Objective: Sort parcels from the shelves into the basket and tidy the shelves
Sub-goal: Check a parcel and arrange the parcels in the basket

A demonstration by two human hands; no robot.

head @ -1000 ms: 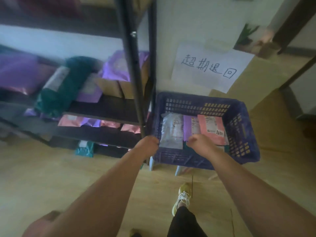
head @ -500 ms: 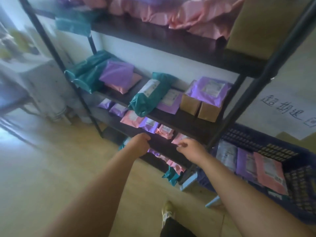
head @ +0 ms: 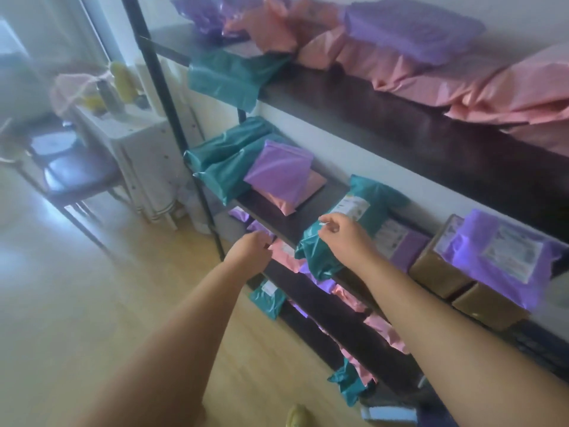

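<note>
Wooden floor (head: 92, 303), white wall. A black shelf rack (head: 400, 124) runs from 12 to 4 o'clock. On the middle shelf, near centre, a teal parcel (head: 320, 260) overhangs the front edge. The right hand (head: 341, 238) rests on it with fingers curled at its upper edge; a firm hold cannot be confirmed. The left hand (head: 249, 248), at 9 o'clock of the right, has its fingers curled beside a pink parcel (head: 284, 252) one shelf lower; contact cannot be told. Cardboard boxes (head: 437, 266) sit under a purple parcel (head: 498, 257) at 3 o'clock.

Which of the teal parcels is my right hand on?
The teal parcel with the white label, overhanging the front edge of the middle shelf; your right hand pinches its lower end.
</note>
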